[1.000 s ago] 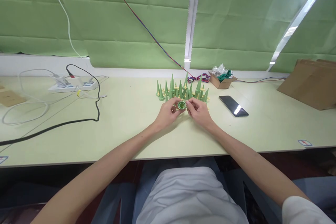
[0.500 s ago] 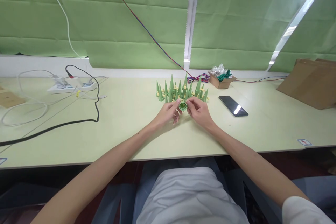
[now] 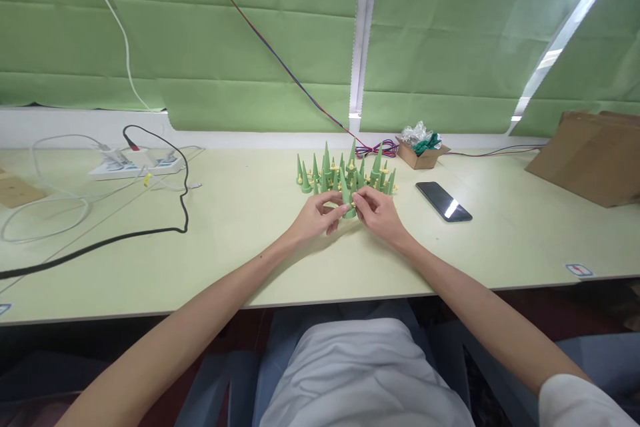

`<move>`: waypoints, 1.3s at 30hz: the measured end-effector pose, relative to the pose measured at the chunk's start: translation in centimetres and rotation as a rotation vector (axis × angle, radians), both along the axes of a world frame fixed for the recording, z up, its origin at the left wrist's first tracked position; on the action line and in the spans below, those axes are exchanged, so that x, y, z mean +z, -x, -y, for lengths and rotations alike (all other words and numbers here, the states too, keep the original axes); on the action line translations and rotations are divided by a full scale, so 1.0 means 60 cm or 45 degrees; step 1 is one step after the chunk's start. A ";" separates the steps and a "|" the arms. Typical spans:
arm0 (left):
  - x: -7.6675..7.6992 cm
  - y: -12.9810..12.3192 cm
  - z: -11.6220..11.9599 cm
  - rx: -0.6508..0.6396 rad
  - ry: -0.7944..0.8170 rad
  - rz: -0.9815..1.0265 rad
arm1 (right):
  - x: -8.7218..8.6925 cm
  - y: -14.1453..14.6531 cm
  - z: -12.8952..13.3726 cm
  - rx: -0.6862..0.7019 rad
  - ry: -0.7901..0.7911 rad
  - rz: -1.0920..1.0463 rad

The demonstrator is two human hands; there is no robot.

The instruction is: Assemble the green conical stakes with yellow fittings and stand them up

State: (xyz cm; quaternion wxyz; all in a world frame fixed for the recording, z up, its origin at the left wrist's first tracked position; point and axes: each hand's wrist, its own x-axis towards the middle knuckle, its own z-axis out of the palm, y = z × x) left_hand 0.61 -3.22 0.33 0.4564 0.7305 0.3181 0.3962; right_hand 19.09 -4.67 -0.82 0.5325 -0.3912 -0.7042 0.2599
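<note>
Between my two hands stands a green pointed cone, tip up, with a wider round base at the bottom. My left hand grips it from the left, thumb and fingers closed near the base. From the right, my right hand pinches at the cone's side, where a bit of yellow shows; its fingertips partly hide what they touch. Just behind, a group of similar green cones stands upright on the table, several of them with small yellow pieces on their sides.
A black phone lies to the right on the pale table. Behind it sits a small cardboard box holding clear plastic and green stuff. Brown cardboard leans at far right. A power strip and cables occupy the left.
The cone in my hands has swung from its hollow round base facing me to standing tip up. My left thumb has come down across its base.
</note>
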 end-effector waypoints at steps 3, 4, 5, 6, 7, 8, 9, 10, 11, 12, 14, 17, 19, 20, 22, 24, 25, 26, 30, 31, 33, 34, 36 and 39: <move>-0.007 -0.002 -0.003 0.065 -0.083 0.004 | 0.003 0.002 0.001 0.001 0.023 -0.008; -0.010 -0.002 -0.004 0.094 -0.143 -0.002 | 0.003 0.002 0.002 0.003 0.032 -0.012; -0.013 -0.003 -0.006 0.127 -0.215 -0.010 | 0.004 0.003 0.002 0.004 0.040 -0.015; -0.015 -0.003 -0.007 0.160 -0.291 -0.020 | 0.004 0.003 0.002 0.005 0.047 -0.016; -0.016 -0.004 -0.008 0.191 -0.365 -0.032 | 0.005 0.003 0.002 0.005 0.050 -0.018; -0.017 -0.004 -0.009 0.215 -0.430 -0.043 | 0.004 0.003 0.002 0.005 0.053 -0.021; -0.018 -0.004 -0.010 0.229 -0.483 -0.051 | 0.004 0.003 0.001 0.004 0.052 -0.024; -0.018 -0.005 -0.010 0.233 -0.523 -0.055 | 0.003 0.002 0.000 0.003 0.052 -0.026; -0.018 -0.005 -0.010 0.231 -0.551 -0.058 | 0.002 0.002 -0.001 0.000 0.050 -0.028; -0.018 -0.005 -0.010 0.231 -0.572 -0.059 | 0.001 0.002 -0.002 -0.007 0.048 -0.028; -0.017 -0.006 -0.010 0.238 -0.584 -0.066 | -0.001 0.003 -0.003 -0.024 0.043 -0.029; -0.019 -0.010 -0.012 0.268 -0.528 -0.053 | -0.003 0.004 -0.005 -0.030 0.040 -0.068; -0.019 -0.012 -0.012 0.287 -0.464 -0.031 | -0.004 0.005 -0.006 -0.026 0.037 -0.104; -0.019 -0.013 -0.012 0.295 -0.433 -0.024 | -0.005 0.006 -0.006 -0.027 0.034 -0.119; -0.015 -0.015 -0.009 0.305 -0.364 -0.018 | -0.005 0.006 -0.008 -0.039 0.020 -0.144; -0.009 -0.016 -0.006 0.315 -0.265 0.000 | -0.006 0.005 -0.009 -0.061 0.000 -0.168; -0.006 -0.015 -0.004 0.321 -0.203 0.013 | -0.006 0.004 -0.009 -0.074 -0.010 -0.177; -0.002 -0.015 -0.003 0.318 -0.141 0.019 | -0.006 0.004 -0.010 -0.087 -0.020 -0.184; 0.001 -0.014 -0.005 0.200 0.085 -0.027 | -0.006 0.002 -0.010 -0.090 -0.044 -0.154; 0.000 -0.013 -0.006 0.159 0.141 -0.038 | -0.006 0.001 -0.010 -0.077 -0.047 -0.130; -0.005 -0.012 -0.009 0.098 0.232 -0.039 | -0.008 0.000 -0.010 -0.050 -0.051 -0.093; -0.007 -0.011 -0.010 0.076 0.259 -0.036 | -0.008 0.000 -0.010 -0.035 -0.048 -0.085; -0.011 -0.010 -0.011 0.046 0.281 -0.025 | -0.010 -0.001 -0.010 -0.009 -0.034 -0.090; -0.010 -0.009 -0.009 0.013 0.311 -0.004 | -0.010 -0.003 -0.010 0.014 -0.017 -0.095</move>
